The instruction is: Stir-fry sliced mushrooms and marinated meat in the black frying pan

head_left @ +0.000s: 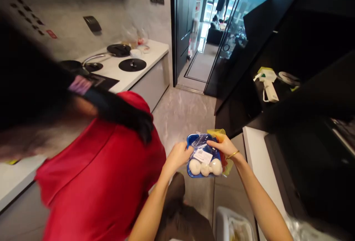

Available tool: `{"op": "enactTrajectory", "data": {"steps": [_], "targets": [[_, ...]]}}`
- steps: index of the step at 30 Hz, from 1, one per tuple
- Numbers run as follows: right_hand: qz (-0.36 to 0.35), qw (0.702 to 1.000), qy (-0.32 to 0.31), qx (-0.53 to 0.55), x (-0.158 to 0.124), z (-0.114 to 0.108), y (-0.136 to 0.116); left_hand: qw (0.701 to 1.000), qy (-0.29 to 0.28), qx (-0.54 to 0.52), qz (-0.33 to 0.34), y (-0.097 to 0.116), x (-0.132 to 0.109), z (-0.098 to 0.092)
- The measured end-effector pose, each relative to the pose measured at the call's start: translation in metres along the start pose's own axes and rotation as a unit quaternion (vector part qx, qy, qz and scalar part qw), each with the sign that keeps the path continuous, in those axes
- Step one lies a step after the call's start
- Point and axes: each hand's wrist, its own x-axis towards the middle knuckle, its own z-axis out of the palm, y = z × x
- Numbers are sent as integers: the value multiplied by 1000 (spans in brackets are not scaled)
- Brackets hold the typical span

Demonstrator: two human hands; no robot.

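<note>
I hold a blue tray of white mushrooms (204, 164), wrapped in clear film with a white label, out in front of me over the floor. My left hand (179, 155) grips its left edge. My right hand (224, 145), with a gold bangle on the wrist, rests on the top right of the film and also pinches a yellow-orange plastic bag (219, 134) behind the tray.
A person in a red shirt (105, 181) with long dark hair bends close on my left. A white counter (144, 67) with black pan lids stands behind. Dark cabinets (305, 85) line the right. A white bin (235, 226) sits below. An open doorway (199, 63) lies ahead.
</note>
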Motion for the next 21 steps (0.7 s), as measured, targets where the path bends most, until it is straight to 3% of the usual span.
{"op": "enactTrajectory", "data": {"steps": [2,5,7,11,15,18,21], "targets": [[13,999,35,32,58,-21,-6,1000,10,1,-8,12,53,-17],[24,992,74,102,150,-49,-13,998,65,-21,7,12,138,-39],[21,988,80,130,209,-71,-19,991,86,-97,23,5,201,-53],[33,982,123,139,319,-125,-34,962,65,-266,2,5,334,-90],[42,967,213,138,418,-186,-51,948,82,-300,69,38,457,-123],[67,947,276,150,497,-235,-60,937,54,-324,118,67,552,-139],[78,931,311,173,587,-286,-65,925,32,-357,126,83,660,-158]]}}
